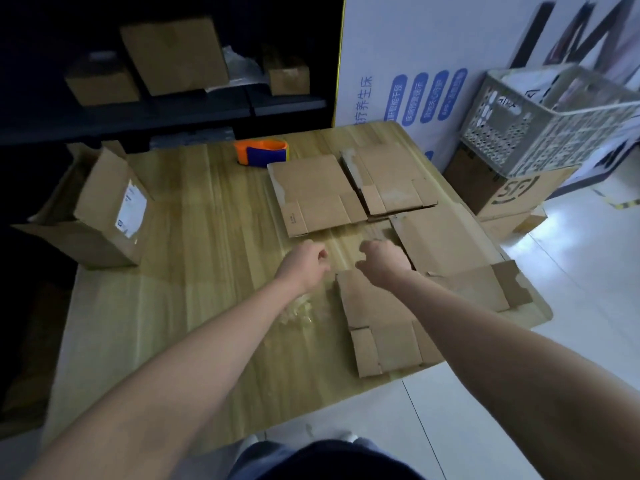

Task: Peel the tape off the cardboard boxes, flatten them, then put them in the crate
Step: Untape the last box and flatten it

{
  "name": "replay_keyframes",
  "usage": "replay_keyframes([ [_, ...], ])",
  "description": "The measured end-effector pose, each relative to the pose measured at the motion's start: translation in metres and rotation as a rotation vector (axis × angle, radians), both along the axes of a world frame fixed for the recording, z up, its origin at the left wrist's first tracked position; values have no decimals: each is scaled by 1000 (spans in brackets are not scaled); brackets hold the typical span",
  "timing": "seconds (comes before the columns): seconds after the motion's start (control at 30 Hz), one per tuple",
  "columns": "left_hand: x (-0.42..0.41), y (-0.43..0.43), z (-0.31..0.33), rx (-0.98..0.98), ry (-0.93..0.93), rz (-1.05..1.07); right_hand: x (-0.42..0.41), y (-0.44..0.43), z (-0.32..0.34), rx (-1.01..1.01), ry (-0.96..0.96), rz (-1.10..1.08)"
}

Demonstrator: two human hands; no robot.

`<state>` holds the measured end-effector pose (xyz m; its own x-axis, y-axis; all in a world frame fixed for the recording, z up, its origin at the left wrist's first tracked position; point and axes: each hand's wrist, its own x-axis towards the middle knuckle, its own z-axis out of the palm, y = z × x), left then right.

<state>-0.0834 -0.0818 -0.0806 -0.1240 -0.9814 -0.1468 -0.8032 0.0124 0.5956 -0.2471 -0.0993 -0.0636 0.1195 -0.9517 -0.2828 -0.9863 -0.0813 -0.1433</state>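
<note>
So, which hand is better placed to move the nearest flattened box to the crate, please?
Probably the right hand: it hovers by the flattened box, and the crate stands to the right.

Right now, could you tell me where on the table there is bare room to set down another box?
Bare wood runs between the open box at the left edge and the flattened boxes, and across the near left corner, this side of the peeled tape. The right half is crowded with those flattened boxes; the tape dispenser takes the far middle.
</note>
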Motion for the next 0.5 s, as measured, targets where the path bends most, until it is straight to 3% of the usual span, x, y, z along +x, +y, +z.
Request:
replay_keyframes([
  [0.27, 179, 14, 61, -264, 62, 356, 208, -23, 50, -174, -190, 306],
  [0.5, 295, 48, 85, -413, -12, 453, 361, -34, 48, -215, -194, 640],
])
